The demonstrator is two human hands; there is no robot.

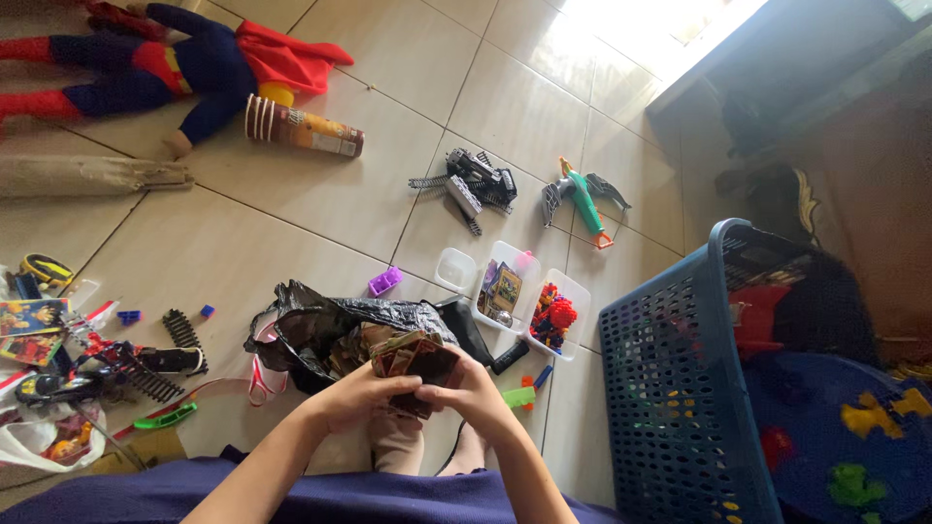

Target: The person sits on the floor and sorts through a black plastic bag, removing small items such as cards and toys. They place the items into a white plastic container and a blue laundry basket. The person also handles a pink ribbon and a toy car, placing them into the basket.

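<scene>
Far left, floor: clutter of toys (107, 364), colourful card packs (34, 330), white bag (39, 442) at bottom edge. Top left: doll (165, 63) in blue/red suit w/ red cape, lying flat; just right of it a tube can (306, 131) on its side, orange-brown w/ striped end. Below doll, long beige roll (87, 175).

Centre: black bag (320, 330), crumpled, open, right behind hands. Purple block (384, 281) near its top edge. Left hand (354, 396) curled round a stack of cards (417, 364), fingers closed on lower left edge. Right hand (481, 393) closed on right side of same stack, thumb over top. Cards dark red-brown, fanned a bit, held above lap, just in front of black bag. Card faces too small to read.

Past hands: clear tubs (515, 291), three, side by side; one holds cards, one red/blue bits. Further back, grey track pieces (471, 184) and green toy (581, 199) w/ grey wings.

Right: blue basket (670, 388), perforated wall, tilted, close beside right forearm. Beyond it, blue mat (854, 437) w/ yellow, green shapes.
</scene>
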